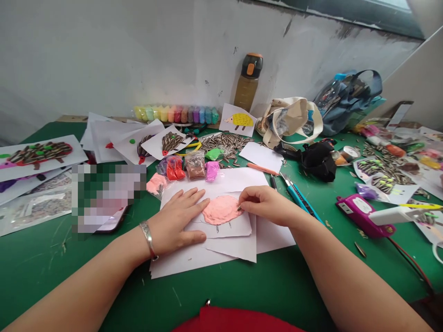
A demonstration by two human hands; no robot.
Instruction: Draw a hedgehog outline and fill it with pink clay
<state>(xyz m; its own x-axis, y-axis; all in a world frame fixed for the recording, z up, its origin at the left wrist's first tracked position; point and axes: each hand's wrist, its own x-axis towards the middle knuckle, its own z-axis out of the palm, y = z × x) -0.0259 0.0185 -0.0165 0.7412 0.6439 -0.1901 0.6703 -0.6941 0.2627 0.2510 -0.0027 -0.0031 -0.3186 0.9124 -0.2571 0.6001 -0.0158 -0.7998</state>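
A flattened oval of pink modelling clay (222, 210) lies on a small white paper (238, 229), with short pencil lines drawn below it. My left hand (182, 216) rests flat on the paper at the clay's left side, fingers spread. At the clay's right edge, my right hand (258, 203) pinches a small dark sunflower seed against it. Larger white sheets (176, 263) lie underneath. Just beyond my hands are bagged clays: red (175, 168), brown (195, 167), magenta (212, 170) and pale pink (157, 184). A pile of sunflower seeds (228, 142) lies behind them.
To the right lie a teal utility knife (304, 200), a black pouch (316, 159) and a purple device (363, 214). A phone (114, 216) and seed-covered paper crafts (41, 154) are on the left. A bottle (247, 83) stands by the wall near a cloth bag (290, 122).
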